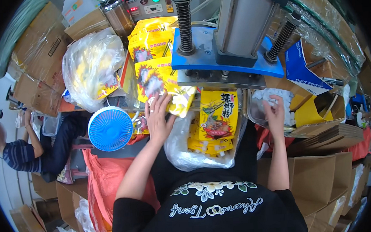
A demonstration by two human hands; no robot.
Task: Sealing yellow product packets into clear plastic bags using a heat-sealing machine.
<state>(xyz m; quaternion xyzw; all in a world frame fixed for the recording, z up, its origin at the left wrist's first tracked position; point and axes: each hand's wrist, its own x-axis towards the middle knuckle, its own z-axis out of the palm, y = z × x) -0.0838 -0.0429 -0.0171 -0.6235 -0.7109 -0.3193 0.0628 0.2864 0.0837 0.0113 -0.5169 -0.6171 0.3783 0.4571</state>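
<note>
My left hand [158, 117] rests with spread fingers on the lower edge of a yellow printed pouch [158, 81] lying under the blue press plate [227, 62]. A stack of the same yellow pouches [149, 39] lies behind it. My right hand [275, 112] reaches into a metal tray [253, 112] of small white pieces [263, 96] and its fingers curl among them. Between my hands, more yellow pouches [217, 116] stand in a clear plastic bag [183, 152] against my body.
A grey cylinder with black springs [247, 18] rises from the press. A small blue fan [110, 129] stands at left beside a clear bag of pouches [90, 68]. Cardboard boxes [321, 180] sit at right. Another person [21, 147] sits far left.
</note>
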